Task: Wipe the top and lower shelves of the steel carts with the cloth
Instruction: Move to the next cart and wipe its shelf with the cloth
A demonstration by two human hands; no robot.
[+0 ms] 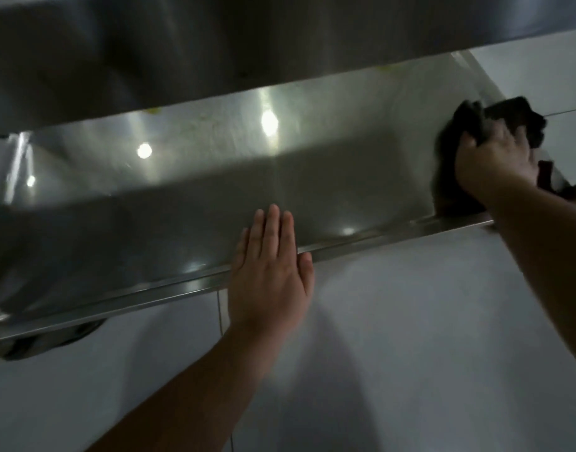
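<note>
Cloth (495,125), dark, perhaps crumpled, gripped on smooth steel shelf (182,197).

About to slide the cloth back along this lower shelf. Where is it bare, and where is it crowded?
The lower shelf is bare from the left hand on its front lip across to its left end, and between that hand and the cloth. The right corner is crowded: the right hand grips the cloth there. The upper shelf overhangs the back.

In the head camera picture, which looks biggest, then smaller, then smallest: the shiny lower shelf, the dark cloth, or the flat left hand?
1. Lower shelf, by far the biggest.
2 and 3. Left hand and cloth look about alike; the right hand hides part of the cloth, and the left hand is nearer the camera, so I won't rank them.
</note>
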